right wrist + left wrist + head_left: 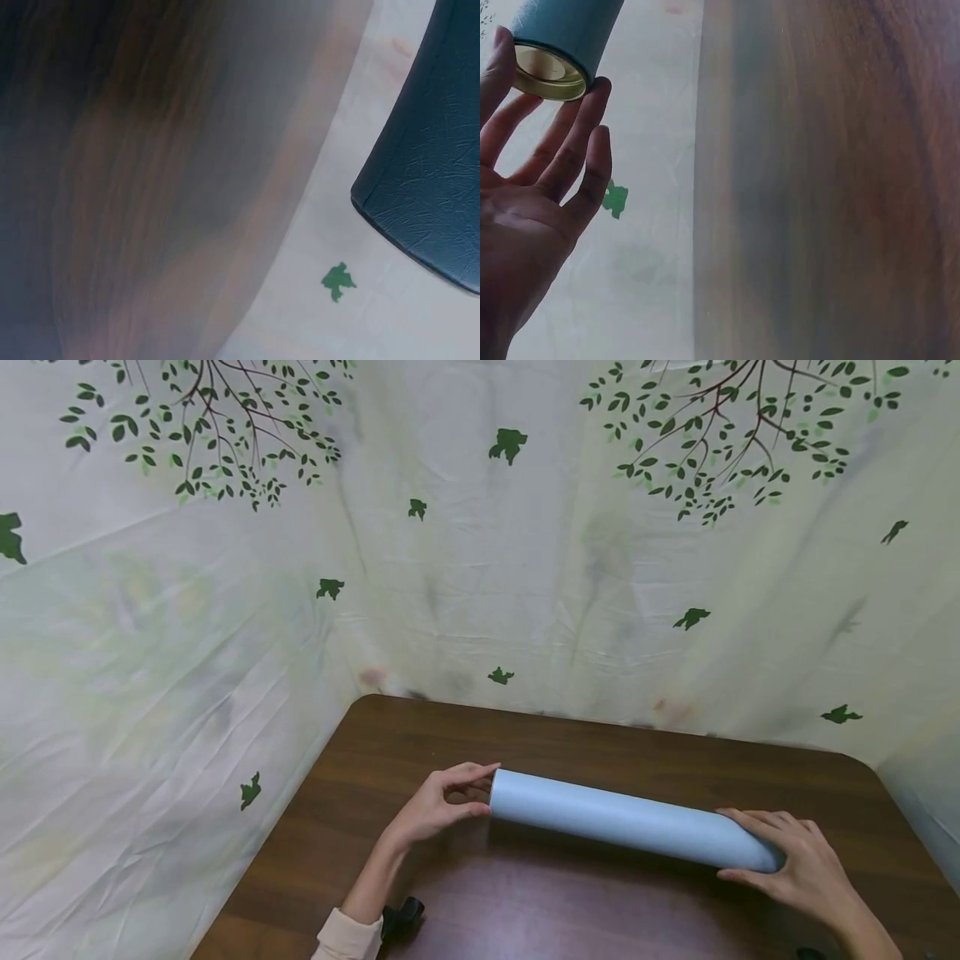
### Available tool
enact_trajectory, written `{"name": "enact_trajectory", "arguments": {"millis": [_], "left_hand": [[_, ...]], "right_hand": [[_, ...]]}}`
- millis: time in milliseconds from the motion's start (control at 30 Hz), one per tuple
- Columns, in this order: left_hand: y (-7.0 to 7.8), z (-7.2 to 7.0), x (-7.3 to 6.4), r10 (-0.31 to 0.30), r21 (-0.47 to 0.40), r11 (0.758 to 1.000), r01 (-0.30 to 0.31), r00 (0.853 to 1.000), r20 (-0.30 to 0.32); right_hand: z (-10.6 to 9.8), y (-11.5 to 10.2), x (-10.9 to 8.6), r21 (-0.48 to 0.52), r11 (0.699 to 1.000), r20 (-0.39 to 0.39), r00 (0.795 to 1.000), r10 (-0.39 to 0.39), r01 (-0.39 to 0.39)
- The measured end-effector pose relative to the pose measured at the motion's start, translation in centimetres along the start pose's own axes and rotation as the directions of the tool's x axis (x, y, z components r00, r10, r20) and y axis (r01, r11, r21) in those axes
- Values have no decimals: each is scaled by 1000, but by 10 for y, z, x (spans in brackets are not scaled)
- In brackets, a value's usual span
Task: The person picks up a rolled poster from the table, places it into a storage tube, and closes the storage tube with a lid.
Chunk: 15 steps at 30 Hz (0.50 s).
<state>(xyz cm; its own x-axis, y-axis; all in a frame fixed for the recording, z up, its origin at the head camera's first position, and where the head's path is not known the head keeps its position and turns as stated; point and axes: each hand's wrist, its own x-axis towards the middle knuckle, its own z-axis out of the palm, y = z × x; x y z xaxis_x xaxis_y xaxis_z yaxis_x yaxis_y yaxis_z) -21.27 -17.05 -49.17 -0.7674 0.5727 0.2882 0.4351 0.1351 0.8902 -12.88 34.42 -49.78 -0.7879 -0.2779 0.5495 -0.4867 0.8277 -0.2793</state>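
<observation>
A long light-blue cardboard tube (607,814) stretches between both hands in the head view, its left end farther from me than its right. At the left end, my left hand (438,802) holds the rim between thumb and fingertips. The left wrist view shows this end of the tube (570,34) with a gold-coloured metal rim and a recessed end; the left hand (536,172) has its fingers spread round it. My right hand (806,860) grips the right end, thumb on the near side and fingers over the far side. In the right wrist view the tube (427,165) looks dark blue with creased texture; that hand is out of frame.
Below the tube lies a brown wooden table (465,893), with the tube's shadow on it. A pale cloth (480,593) printed with branches and green leaves hangs behind and at the sides. A black strap device (403,917) sits at the left wrist.
</observation>
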Motion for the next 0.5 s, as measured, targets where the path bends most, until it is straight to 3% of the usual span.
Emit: {"name": "enact_trajectory", "arguments": {"millis": [300,500], "left_hand": [[2,0,1,-29,1,1000,29,999,15],[3,-2,0,-61,47,997,61,998,2]], "right_hand": [[4,1,0,40,999,27,1000,-7,6],[5,0,3,-1,1000,-15,1000,-11,11]]}}
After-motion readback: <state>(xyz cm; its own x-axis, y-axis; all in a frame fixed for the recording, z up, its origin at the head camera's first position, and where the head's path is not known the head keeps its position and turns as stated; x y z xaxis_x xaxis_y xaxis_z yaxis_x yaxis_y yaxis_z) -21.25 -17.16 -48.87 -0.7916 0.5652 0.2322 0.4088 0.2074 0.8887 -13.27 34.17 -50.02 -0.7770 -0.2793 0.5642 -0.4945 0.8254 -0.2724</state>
